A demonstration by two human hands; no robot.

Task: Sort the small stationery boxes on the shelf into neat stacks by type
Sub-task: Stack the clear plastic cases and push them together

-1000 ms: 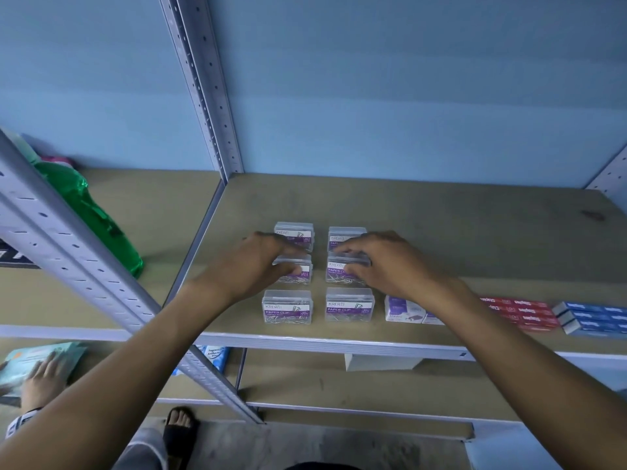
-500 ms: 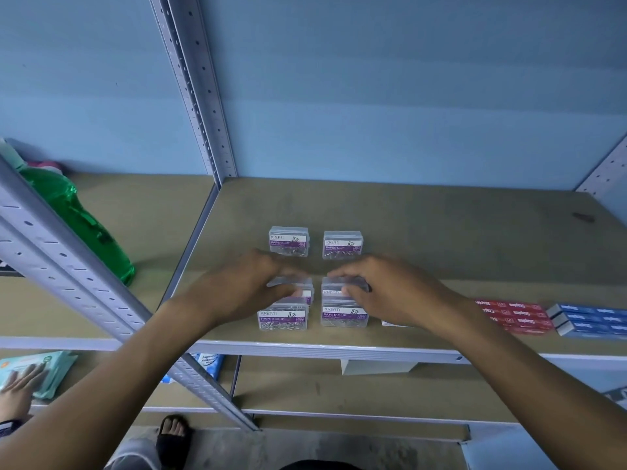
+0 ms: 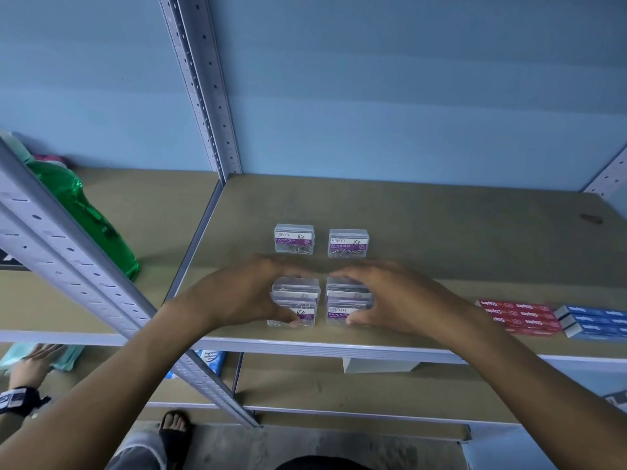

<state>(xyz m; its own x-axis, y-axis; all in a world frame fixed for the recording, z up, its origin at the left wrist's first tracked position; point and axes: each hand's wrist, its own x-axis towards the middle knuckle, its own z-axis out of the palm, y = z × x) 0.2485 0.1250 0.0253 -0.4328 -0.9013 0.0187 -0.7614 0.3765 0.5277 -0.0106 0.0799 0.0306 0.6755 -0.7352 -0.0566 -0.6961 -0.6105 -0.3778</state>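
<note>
Both middle paper clip boxes have moved toward you since a second ago and now sit on top of the front ones. So you have two short stacks near the front edge of the shelf.

Your left hand is curled around the left stack, fingers behind it and thumb at the front. Your right hand grips the right stack the same way. The stacks stand just beside each other.

Two more clear paper clip boxes, the back left box and the back right box, wait behind your hands, closer to the middle of the shelf. Red staple boxes and blue staple boxes lie by the front edge on your right.

These little boxes look like hard, clear plastic, so they are likely light and stiff but slippery. A top box could slide off if you bump it. Hold each one by its two short sides, or front and back, and set it down flat. Squeeze softly, since the lids may pop open.
</note>
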